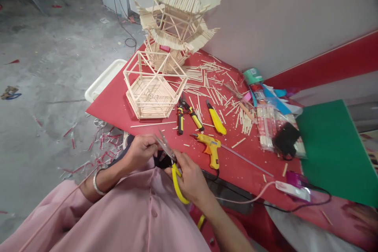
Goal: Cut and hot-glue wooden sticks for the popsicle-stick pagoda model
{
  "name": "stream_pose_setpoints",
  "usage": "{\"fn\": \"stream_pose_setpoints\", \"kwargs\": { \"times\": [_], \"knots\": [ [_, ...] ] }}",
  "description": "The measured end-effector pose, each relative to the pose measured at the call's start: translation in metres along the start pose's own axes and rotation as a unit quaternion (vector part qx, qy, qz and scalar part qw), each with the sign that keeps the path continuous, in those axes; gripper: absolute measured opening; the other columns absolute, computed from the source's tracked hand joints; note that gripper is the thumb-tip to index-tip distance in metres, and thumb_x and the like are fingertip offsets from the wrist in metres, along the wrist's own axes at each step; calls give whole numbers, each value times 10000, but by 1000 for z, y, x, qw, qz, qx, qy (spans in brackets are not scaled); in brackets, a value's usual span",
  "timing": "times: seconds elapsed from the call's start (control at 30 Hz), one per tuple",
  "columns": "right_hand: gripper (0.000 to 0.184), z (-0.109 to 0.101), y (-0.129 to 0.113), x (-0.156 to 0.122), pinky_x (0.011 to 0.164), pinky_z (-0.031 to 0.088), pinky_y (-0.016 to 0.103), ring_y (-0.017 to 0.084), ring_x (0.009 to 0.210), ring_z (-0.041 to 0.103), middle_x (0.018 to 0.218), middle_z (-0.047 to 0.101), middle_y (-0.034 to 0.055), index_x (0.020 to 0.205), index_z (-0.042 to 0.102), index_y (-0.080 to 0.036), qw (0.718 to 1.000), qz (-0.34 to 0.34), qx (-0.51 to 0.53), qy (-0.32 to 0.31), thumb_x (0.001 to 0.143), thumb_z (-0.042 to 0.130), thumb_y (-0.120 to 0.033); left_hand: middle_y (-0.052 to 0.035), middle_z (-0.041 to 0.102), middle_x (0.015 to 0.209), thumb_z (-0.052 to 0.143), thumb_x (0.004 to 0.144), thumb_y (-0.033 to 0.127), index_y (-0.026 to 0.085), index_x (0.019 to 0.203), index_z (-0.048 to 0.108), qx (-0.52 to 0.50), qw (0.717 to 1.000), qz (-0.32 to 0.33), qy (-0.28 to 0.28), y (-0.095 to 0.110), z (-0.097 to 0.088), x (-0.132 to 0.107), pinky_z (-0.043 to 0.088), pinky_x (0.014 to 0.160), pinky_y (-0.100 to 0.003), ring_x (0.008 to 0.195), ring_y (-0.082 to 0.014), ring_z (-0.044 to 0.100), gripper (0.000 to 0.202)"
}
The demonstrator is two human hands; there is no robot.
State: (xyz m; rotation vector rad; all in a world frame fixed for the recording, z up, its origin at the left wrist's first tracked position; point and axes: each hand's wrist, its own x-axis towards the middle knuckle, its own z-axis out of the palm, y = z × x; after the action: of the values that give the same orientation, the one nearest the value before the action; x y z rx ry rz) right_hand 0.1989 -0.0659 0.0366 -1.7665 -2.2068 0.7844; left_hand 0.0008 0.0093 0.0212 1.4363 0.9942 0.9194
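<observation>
My right hand (190, 179) is closed round the yellow handles of a pair of scissors (169, 156), whose blades point up and left. My left hand (141, 150) is pinched shut beside the blades, on something too thin to make out, probably a stick. Both hands are close to my chest at the near edge of the red table (115, 104). A hexagonal stick frame (153, 86) stands just beyond them, and a tall stick pagoda model (177, 15) rises behind it.
Yellow-handled pliers (186, 114), a yellow cutter (216, 118) and a yellow glue gun (210, 147) lie on the table among several loose sticks (206, 82). Packets and tape (265, 114) sit to the right beside a green board (333, 149). A white tray (103, 78) sticks out at left.
</observation>
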Motion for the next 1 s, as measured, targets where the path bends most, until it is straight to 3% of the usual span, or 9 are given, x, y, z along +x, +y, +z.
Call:
{"fn": "stream_pose_setpoints", "kwargs": {
  "times": [0.13,0.3,0.4,0.47,0.53,0.63,0.77,0.9,1.0],
  "knots": [
    [412,7,3,-6,777,569,372,261,883,691,1003,696,140,1300,524,-154,999,-25,19,26,937,510,-349,-1,584,526,607,813,232,178,488,597,-20,999,-23,-8,2,4,-2,418,512,-190,485,-93,525,329],
    [393,5,4,-18,777,595,375,276,900,721,1024,734,132,1288,569,-198,995,-39,63,71,937,513,-366,-2,578,499,697,780,361,175,545,647,-109,987,-115,-31,5,8,-2,400,485,-199,464,-94,513,303],
    [412,-28,20,-14,666,586,370,271,722,712,876,747,107,1248,631,-223,983,14,-15,181,897,573,-430,-9,620,523,762,713,434,154,681,695,-188,963,-190,-22,6,8,1,376,435,-198,433,-94,521,290],
    [481,-62,41,-1,618,549,377,264,639,678,799,731,114,1244,649,-190,949,135,-120,259,882,557,-492,-26,671,591,805,655,457,144,756,688,-233,947,-223,2,8,6,3,360,406,-192,428,-96,543,348],
    [541,-96,69,21,610,509,387,290,661,664,733,705,132,1279,636,-166,911,254,-206,251,873,535,-509,-43,705,663,829,621,464,145,779,661,-265,934,-240,18,12,2,5,343,382,-184,424,-92,554,394],
    [533,-132,112,56,628,469,391,318,721,658,819,705,173,1322,603,-146,887,331,-260,192,859,548,-403,-30,691,638,829,629,460,153,740,614,-303,918,-255,23,18,-5,4,299,354,-173,398,-77,527,391],
    [503,-139,143,81,647,462,384,318,756,653,838,711,193,1217,666,-86,892,341,-253,157,817,611,-386,94,421,373,835,630,400,154,687,595,-362,891,-266,59,25,-21,2,196,354,-160,315,-22,305,348],
    [347,-121,115,73,750,479,439,343,902,652,973,711,222,1079,720,-105,892,253,-256,272,850,570,-318,109,322,361,821,648,347,170,566,483,-425,853,-297,63,27,-35,4,164,362,-173,329,-13,220,390],
    [231,-94,54,62,715,517,370,250,761,672,865,729,120,927,748,-189,938,143,-77,306,874,610,-366,109,326,386,815,657,308,178,571,454,-466,821,-327,42,27,-40,7,170,364,-175,345,-16,207,393]
  ]
}}
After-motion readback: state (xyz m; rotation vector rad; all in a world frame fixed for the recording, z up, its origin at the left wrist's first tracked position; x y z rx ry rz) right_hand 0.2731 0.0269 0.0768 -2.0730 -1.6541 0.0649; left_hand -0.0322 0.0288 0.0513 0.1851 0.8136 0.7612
